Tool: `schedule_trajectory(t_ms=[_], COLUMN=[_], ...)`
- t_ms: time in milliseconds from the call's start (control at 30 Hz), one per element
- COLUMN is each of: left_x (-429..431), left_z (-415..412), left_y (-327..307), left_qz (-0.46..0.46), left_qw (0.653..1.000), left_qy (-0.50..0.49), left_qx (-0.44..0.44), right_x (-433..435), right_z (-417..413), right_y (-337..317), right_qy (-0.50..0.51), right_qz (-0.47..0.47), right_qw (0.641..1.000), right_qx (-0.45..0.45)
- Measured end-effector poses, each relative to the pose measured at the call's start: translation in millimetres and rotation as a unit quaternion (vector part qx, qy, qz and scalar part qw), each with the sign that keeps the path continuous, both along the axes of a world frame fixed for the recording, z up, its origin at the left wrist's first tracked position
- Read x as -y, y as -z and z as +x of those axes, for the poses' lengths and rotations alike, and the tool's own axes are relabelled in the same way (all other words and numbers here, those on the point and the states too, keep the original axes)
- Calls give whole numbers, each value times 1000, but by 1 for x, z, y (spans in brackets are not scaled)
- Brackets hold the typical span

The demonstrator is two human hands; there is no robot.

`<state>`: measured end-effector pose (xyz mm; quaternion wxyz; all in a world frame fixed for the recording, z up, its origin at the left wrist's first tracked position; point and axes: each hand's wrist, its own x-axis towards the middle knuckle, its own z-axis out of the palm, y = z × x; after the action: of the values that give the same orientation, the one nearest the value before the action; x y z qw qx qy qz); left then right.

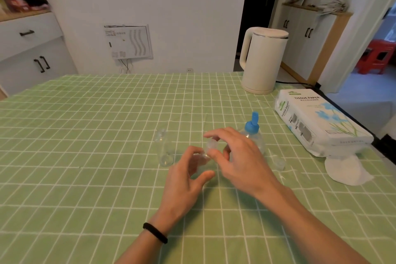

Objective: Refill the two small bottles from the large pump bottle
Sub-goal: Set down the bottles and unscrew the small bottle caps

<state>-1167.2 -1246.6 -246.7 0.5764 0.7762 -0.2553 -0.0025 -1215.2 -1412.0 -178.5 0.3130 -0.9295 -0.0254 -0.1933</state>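
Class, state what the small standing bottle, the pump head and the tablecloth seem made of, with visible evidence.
Small standing bottle: likely clear plastic, glossy; the green cloth shows through. Pump head: opaque blue plastic, smooth, by its even colour. Tablecloth: seemingly fabric, matte; soft creases show.

At the right of the frame, the white tissue pack [319, 122] reads "TISSUE PAPER" on its top face; the smaller print beneath and on its side is too small to read.

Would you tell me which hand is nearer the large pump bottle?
Right. The right hand is directly before the pump bottle; the left hand sits farther left.
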Motion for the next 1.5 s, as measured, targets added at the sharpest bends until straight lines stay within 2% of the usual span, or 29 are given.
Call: schedule_trajectory(t_ms=[267, 467, 600, 700, 800, 867, 1033, 1267, 1367, 1433, 1500], left_x=[-1, -5, -6, -5, -1, 2, 6, 8, 8, 9, 8], left_z=[-1, -1, -1, -1, 1, 2, 2, 1, 1, 1, 1], left_y=[0, -1, -1, -3, -2, -3, -4, 0, 2, 3, 5], left_qz=[12, 3, -1, -2, 0, 1, 1, -7, -18, -25, -32], left_qw=[1000, 1000, 1000, 1000, 999, 999, 999, 999, 999, 998, 998], left_qy=[-4, -3, 1, 4, -2, -4, -6, -6, -7, -9, -11], left_qx=[4, -13, -23, -31, -34, -36, -43, -51, -50, -51, -54], right_x=[-2, 3, 40, 77, 107, 117, 125, 128, 126, 120, 112], right_z=[-2, -17, -50, -69, -76, -79, -80, -79, -73, -61, -44], right_y=[-1, -14, -4, 18, 37, 45, 57, 51, 35, 17, 2], right_qy=[3, 1, 62, 170, 271, 296, 296, 285, 265, 211, 133], right_qz=[-7, 54, 110, 116, 43, 10, -35, -13, 26, 103, 168], right_qw=[1000, 995, 982, 974, 962, 954, 951, 950, 962, 972, 976], right_qx=[2, 88, 140, 92, -9, -49, -88, -124, -65, 18, 46])
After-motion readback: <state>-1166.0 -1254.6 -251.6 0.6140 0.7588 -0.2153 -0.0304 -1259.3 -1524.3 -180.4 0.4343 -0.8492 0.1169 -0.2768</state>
